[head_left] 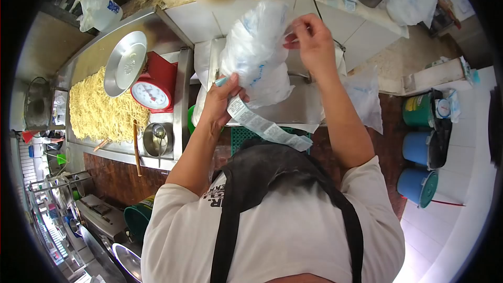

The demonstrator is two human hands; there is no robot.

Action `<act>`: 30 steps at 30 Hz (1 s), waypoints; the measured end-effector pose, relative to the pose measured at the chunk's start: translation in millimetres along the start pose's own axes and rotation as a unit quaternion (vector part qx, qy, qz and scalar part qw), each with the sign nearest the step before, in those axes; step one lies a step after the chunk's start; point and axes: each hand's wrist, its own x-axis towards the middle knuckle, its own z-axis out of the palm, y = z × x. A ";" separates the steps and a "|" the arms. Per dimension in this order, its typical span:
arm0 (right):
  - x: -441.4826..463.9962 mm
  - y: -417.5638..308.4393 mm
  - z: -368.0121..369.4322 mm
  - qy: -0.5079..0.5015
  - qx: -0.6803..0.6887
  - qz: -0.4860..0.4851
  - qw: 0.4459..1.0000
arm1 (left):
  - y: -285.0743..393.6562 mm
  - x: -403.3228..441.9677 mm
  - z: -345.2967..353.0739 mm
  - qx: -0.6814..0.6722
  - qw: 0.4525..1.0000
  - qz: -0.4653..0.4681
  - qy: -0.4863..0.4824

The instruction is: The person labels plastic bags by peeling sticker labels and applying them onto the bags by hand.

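A bundle of clear plastic bags with blue print stands in front of me. My left hand is closed at its lower left side, pinching a strip of printed labels that hangs down toward my apron. At the bundle's upper right, my right hand is raised with bent fingers close to the plastic; whether the fingertips hold a thin edge of it is too small to tell. Under the bundle lies a metal surface.
Left of me, yellow noodles fill a steel tray beside a red scale with a metal pan. A small pot holds a ladle. Blue buckets stand at the right. More plastic bags hang right of my right forearm.
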 end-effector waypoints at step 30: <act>-7.3 -6.9 -9.5 -0.033 -0.083 0.028 0.996 | 28.4 6.8 20.9 0.143 0.987 0.074 -0.014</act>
